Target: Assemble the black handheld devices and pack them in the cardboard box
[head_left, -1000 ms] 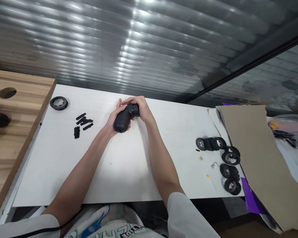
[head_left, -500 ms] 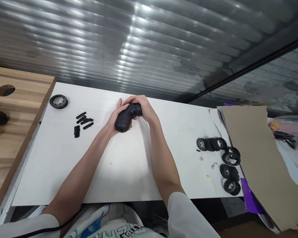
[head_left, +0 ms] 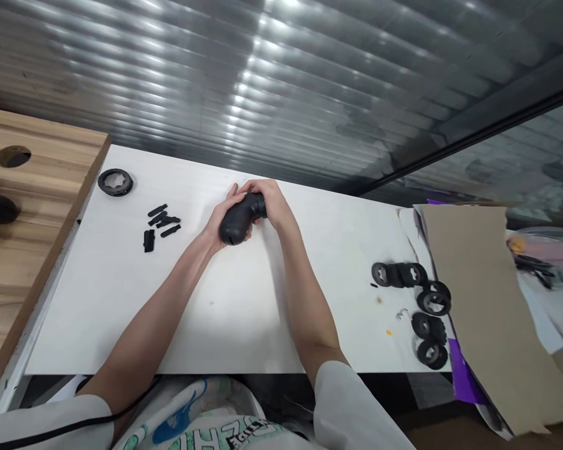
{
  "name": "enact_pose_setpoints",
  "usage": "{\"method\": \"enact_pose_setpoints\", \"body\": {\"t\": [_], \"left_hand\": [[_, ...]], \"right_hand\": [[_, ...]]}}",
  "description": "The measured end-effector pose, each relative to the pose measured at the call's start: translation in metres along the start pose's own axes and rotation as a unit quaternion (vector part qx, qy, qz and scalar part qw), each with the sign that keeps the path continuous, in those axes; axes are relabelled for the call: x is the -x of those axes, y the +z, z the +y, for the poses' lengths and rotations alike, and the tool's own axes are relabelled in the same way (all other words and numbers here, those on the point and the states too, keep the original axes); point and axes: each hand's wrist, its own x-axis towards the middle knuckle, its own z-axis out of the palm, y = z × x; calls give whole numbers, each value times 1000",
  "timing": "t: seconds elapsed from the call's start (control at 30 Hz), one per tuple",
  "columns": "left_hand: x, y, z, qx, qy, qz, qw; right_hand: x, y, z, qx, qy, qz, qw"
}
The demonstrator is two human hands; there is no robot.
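Between both hands, above the middle of the white table, is a bent black part point(head_left: 236, 224) with a rounded, bulbous end and a ringed collar at its other end. My left hand point(head_left: 219, 220) is wrapped round the bulbous body from the left, its palm and some fingers hidden beneath. At the collar end, my right hand point(head_left: 271, 201) curls over the part from the right, and its fingertips are partly hidden. Left of my hands lie several small black strips point(head_left: 165, 220) and a short black block point(head_left: 149, 240).
A black ring point(head_left: 115, 182) lies at the table's far left corner. Several black rings point(head_left: 400, 274) are grouped on the right, beside a brown cardboard sheet point(head_left: 478, 300). A wooden board point(head_left: 37, 206) borders the left side, and a ribbed metallic wall point(head_left: 281, 94) rises behind the white table point(head_left: 234, 331).
The camera view has shifted slightly. Both hands keep their hold on the black part, which is tilted a little differently, with less of its collar showing.
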Motion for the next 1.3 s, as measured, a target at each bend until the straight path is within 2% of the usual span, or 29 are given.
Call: {"method": "enact_pose_setpoints", "body": {"t": [0.13,0.23,0.37,0.5,0.67,0.87,1.0,1.13,1.23,1.3], "left_hand": [[-2,1,1,11,0,0,1000],[-1,2,2,33,-7,3,999],[0,1,6,50,-26,-4,998],[0,1,12,61,-45,-31,997],[-3,1,14,103,-78,-28,991],[-4,-2,12,178,-97,-51,978],[-6,-4,10,214,-95,-59,971],[-7,-8,7,229,-105,-67,965],[-9,-12,6,237,-102,-69,964],[-13,-14,5,222,-99,-60,968]], "right_hand": [[-2,2,8,11,-11,43,999],[-4,2,14,44,-50,70,995],[-7,2,15,109,-98,72,987],[-10,2,13,130,-109,78,982],[-21,-1,12,180,-110,43,976],[-38,-11,20,284,-185,6,941],[-50,-18,25,317,-224,-51,920],[-54,-19,15,336,-244,-100,904],[-52,-15,4,319,-218,-122,914],[-46,-11,1,256,-162,-115,946]]}}
